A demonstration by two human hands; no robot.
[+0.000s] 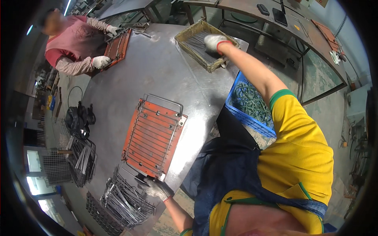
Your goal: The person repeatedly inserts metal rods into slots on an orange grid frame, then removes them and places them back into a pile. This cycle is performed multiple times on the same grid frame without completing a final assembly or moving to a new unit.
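Note:
An orange jig (151, 135) lies on the metal table, with thin parallel wire rods (151, 137) across it and a bent wire frame (163, 99) along its edges. At the jig's near corner is my left hand (156, 189) in a white glove, fingers curled round something dark I cannot make out. Off to the far right, my right hand (215, 42), gloved too, reaches into a worn yellowish bin (210, 67) of straight metal rods (197, 42). Its fingers are curled down among the rods; their tips are hidden.
Bent wire parts (128, 200) are heaped by the table's near left edge. A blue crate (252, 125) of green strands stands right of the table (193, 92). Across it, a co-worker (73, 43) in gloves handles another orange jig (118, 49). A workbench (315, 43) stands far right.

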